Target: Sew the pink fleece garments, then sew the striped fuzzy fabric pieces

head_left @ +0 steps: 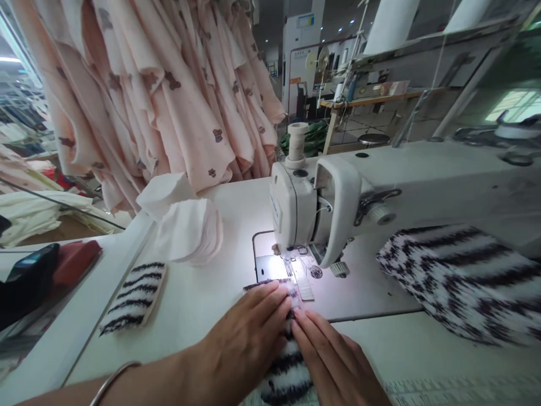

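My left hand (249,332) lies flat on a black-and-white striped fuzzy fabric piece (287,378), fingers stretched toward the needle area. My right hand (333,361) rests beside it, fingers together and extended, also pressing the fabric. The fabric's front edge sits just before the presser foot (296,265) of a white sewing machine (380,197), lit by the machine's lamp. A metal bangle (112,380) circles my left wrist.
A stack of striped pieces (465,282) lies under the machine arm at right. One striped piece (135,296) and white round pads (190,228) lie on the table at left. Pink printed garments (169,84) hang behind. A thread spool (297,141) stands on the machine.
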`<state>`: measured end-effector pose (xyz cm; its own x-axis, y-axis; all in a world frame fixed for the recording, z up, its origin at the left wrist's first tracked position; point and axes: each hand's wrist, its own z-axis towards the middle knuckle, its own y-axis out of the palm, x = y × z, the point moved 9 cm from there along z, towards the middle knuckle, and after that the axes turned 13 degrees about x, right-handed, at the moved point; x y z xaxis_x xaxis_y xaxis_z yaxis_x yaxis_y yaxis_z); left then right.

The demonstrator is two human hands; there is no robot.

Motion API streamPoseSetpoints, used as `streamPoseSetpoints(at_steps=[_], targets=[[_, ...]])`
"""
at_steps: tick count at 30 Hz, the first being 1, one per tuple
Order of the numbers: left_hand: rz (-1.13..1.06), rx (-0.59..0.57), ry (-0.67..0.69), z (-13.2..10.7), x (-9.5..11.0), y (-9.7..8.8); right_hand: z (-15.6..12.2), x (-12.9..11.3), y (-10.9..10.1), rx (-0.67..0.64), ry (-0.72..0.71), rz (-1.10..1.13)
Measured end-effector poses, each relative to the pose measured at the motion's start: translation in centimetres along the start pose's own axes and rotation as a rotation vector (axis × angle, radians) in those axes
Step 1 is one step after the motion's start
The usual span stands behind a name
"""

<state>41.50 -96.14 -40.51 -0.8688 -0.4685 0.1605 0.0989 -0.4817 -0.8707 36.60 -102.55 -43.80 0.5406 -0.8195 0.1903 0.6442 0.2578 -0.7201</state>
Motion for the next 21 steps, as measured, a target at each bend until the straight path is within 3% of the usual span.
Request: streamPoseSetpoints(at_steps=[5,10,13,18,21], targets=[[0.073,-0.024,0.018,-0.4,0.0,1.3,-0.2,0.5,0.9,0.022,-0.029,0.005],[0.021,-0.026,-0.059,0.3,-1.7,1.8,1.0,1.6,1.3,0.071,0.134,0.003],[-0.015,0.012,-0.095,0.5,-2.5,1.9,1.8,2.3,1.0,0.134,0.263,0.023],[0.047,0.126,-0.054,0.4,-2.8,1.5,2.5,2.3,1.2,0.143,0.261,0.048],[0.051,0.136,-0.04,0.4,-2.7,1.5,2.2,2.5,1.4,0.138,0.265,0.058]])
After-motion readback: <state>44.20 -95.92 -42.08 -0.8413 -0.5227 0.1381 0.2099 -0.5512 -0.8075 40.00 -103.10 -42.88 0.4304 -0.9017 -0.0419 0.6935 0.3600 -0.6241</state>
